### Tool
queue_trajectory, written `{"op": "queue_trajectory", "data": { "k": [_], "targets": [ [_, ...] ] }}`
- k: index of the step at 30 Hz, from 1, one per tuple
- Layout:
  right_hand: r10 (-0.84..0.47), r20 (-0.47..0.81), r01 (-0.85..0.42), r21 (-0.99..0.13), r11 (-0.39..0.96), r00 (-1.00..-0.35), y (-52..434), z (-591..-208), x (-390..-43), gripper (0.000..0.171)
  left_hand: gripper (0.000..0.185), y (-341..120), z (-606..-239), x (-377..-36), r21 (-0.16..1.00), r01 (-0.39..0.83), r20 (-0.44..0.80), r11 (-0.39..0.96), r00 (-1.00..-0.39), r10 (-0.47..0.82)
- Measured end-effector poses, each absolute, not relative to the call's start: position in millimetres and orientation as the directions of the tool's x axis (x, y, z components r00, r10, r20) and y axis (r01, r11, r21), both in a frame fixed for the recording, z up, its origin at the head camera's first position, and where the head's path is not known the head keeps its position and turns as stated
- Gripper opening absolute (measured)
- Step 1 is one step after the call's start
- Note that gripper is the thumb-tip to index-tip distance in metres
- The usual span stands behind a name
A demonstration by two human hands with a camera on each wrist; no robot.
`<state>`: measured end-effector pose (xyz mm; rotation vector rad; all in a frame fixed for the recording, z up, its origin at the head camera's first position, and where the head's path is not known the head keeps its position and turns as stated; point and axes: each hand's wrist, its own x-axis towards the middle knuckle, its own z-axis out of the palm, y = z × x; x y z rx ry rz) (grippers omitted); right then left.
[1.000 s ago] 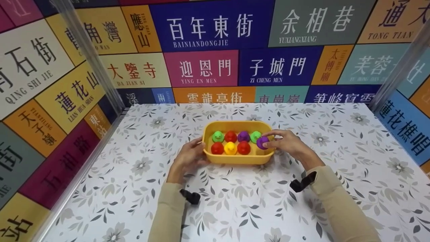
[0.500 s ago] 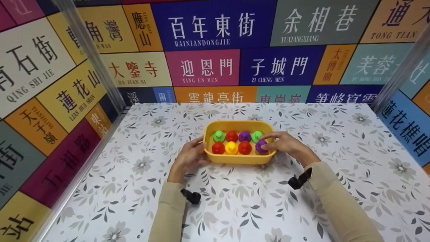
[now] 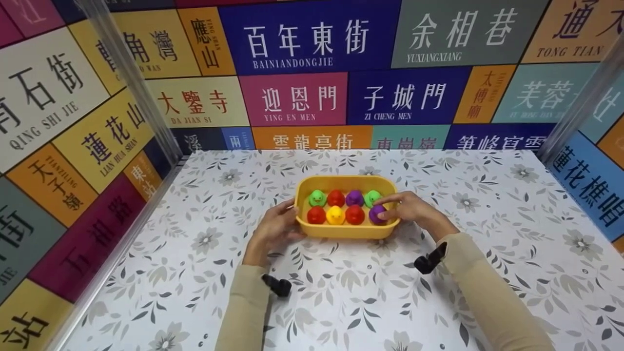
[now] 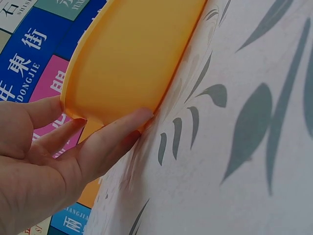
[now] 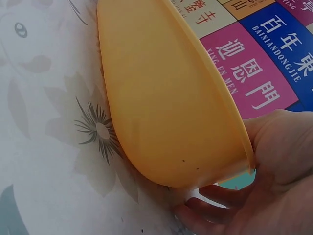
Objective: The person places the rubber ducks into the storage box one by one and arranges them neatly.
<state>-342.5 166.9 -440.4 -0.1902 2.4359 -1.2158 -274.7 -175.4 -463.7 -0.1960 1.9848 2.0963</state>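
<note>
A yellow plastic bin (image 3: 341, 231) sits on the table with two rows of toy ducks inside. My left hand (image 3: 274, 226) is at its left end, its extended fingers touching the wall and rim. My right hand (image 3: 415, 209) reaches over the right rim; thumb and index finger pinch a purple duck (image 3: 375, 215) at the right end of the near row. The other right fingers stay outside the bin (image 5: 166, 98). Left of that duck are a red duck (image 3: 354, 215), a yellow duck (image 3: 335, 215) and another red one. Behind it sits a green duck (image 3: 372, 197), partly covered by the index finger.
The far row also holds a purple duck (image 3: 354, 198), a red duck (image 3: 336, 198) and a green duck (image 3: 317, 198). A floral cloth (image 3: 321, 302) covers the table. Sign-printed walls (image 3: 302, 97) stand behind and at both sides.
The right hand has lowered the purple duck into the near-right corner and shifted it slightly left, beside the red duck. The left hand has stayed at the bin's left end.
</note>
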Motion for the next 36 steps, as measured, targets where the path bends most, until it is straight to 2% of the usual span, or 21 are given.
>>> {"op": "queue_trajectory", "data": {
  "k": [7, 19, 24, 32, 36],
  "targets": [
    [-0.267, -0.321, 0.071, -0.749, 0.659, -0.908, 162, -440, -345, 0.042, 0.053, -176, -464, -275, 0.964, -0.263, -0.258, -0.038, -0.962, 0.088],
    [-0.24, -0.339, 0.097, -0.735, 0.671, -0.909, 153, -439, -344, 0.045, 0.053, -181, -464, -274, 0.975, -0.222, -0.221, -0.005, -0.973, 0.066],
    [-0.239, -0.35, 0.111, -0.741, 0.663, -0.906, 155, -440, -343, 0.046, 0.052, -181, -465, -273, 0.969, -0.246, -0.243, -0.025, -0.965, 0.097],
    [-0.267, -0.343, 0.065, -0.712, 0.699, -0.901, 157, -435, -346, 0.049, 0.054, -180, -455, -273, 0.955, -0.295, -0.293, -0.015, -0.954, 0.059],
    [-0.294, -0.329, 0.031, -0.711, 0.702, -0.898, 163, -419, -349, 0.059, 0.057, -182, -451, -276, 0.953, -0.303, -0.304, 0.024, -0.952, 0.044]
  ]
}}
